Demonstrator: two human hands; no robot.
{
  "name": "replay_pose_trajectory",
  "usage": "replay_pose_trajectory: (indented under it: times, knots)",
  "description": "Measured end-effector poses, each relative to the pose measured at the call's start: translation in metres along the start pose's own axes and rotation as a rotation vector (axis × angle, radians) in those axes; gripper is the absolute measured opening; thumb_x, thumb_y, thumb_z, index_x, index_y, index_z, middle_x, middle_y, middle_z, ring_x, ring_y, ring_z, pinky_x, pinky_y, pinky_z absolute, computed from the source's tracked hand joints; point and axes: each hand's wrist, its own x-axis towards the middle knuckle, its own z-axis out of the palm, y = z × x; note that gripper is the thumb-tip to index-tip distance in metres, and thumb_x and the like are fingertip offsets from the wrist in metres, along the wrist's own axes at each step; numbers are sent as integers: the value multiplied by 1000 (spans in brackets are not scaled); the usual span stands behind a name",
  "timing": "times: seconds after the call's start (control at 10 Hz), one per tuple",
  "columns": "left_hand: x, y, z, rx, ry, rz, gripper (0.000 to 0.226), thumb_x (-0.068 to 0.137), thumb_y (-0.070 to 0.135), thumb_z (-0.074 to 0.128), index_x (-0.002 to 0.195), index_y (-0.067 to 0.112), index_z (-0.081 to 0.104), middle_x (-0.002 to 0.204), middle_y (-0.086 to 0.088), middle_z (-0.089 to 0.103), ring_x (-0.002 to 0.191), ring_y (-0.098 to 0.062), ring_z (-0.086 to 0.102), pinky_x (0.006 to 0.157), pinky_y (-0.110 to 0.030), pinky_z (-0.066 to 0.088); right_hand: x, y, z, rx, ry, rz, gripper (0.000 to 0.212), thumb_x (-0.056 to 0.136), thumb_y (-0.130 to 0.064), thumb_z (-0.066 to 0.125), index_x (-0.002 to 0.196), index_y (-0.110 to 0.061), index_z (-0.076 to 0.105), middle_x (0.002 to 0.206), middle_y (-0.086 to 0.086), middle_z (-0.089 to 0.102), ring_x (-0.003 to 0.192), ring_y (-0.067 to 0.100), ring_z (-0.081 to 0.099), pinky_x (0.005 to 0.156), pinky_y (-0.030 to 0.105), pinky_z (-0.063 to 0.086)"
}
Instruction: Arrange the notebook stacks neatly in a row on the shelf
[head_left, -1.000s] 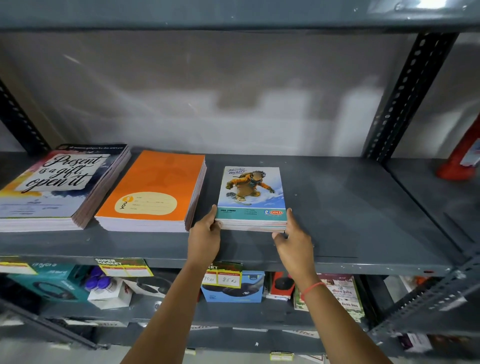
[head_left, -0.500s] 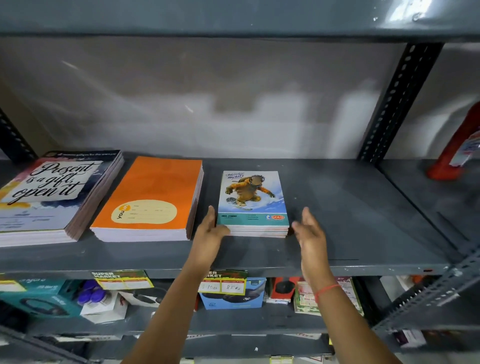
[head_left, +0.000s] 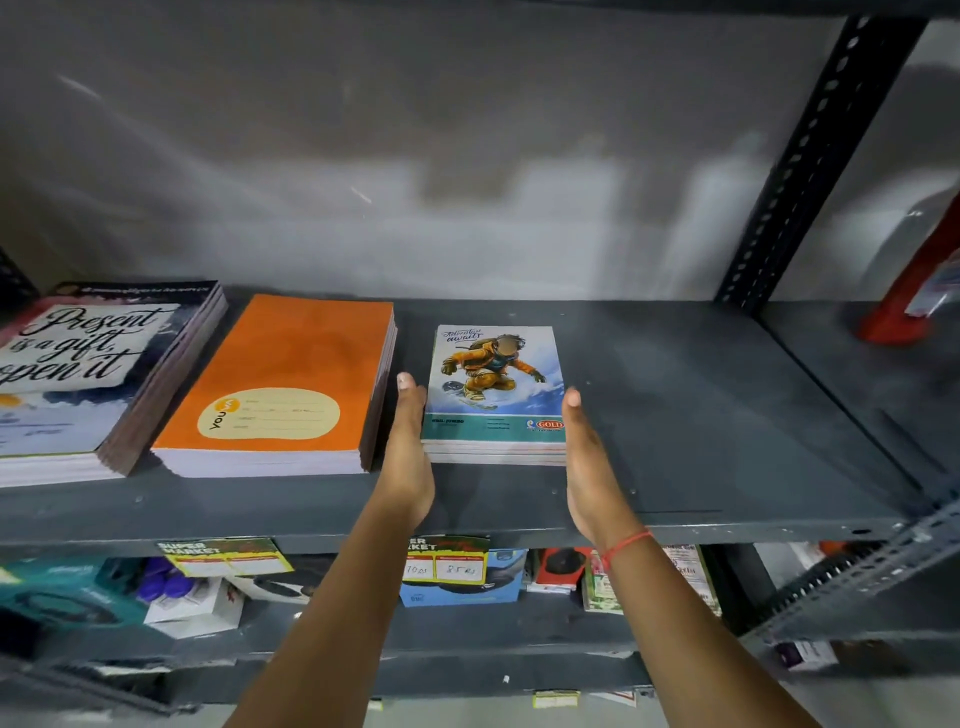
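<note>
**Squaring the third stack into the row**

Three notebook stacks lie flat on the grey metal shelf (head_left: 675, 415). At far left is the stack with the "Present is a gift, open it" cover (head_left: 88, 374); just beside it, the orange notebook stack (head_left: 291, 384); and right of that, across a narrow gap, the smaller stack with the snowboarder cover (head_left: 496, 395).

The left hand (head_left: 408, 457) stands flat and on edge in that gap, fingers straight, palm against the small stack's left side. The right hand (head_left: 589, 467) mirrors it on the right side, open and flat, touching or very nearly touching the edge; which, I cannot tell. Neither hand grips anything: they act as two straight walls, likely to true up the loose notebooks and steer the stack parallel to its neighbours.

The small stack's near edge sits roughly level with the orange stack's, so the row looks close to finished. The shelf to the right lies bare up to the perforated upright (head_left: 810, 156).
</note>
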Motion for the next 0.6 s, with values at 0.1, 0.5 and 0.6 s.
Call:
replay_pose_trajectory:
  times: [0.1, 0.5, 0.6]
  knots:
    - [2, -1, 1, 26, -3, -38, 77, 81, 68, 28, 140, 19, 31, 123, 17, 48, 124, -6, 41, 80, -7, 42, 0, 2, 2, -50, 19, -5, 94, 57, -84, 27, 139, -38, 34, 123, -4, 61, 106, 9, 58, 86, 25, 45]
    - [7, -3, -4, 36, 95, -33, 40, 87, 60, 34, 78, 33, 62, 81, 17, 63, 79, 2, 57, 78, -19, 40, -3, -5, 0, -116, 39, 2, 84, 67, -78, 26, 139, -35, 35, 136, -3, 52, 109, 9, 55, 92, 29, 43]
    - [-8, 9, 5, 132, 171, 29, 45, 90, 54, 35, 93, 24, 68, 84, 12, 72, 81, -1, 65, 78, -15, 47, -14, -9, -3, -130, 170, -1, 72, 84, -67, 26, 145, -29, 26, 149, 3, 39, 133, 23, 41, 111, 42, 32]
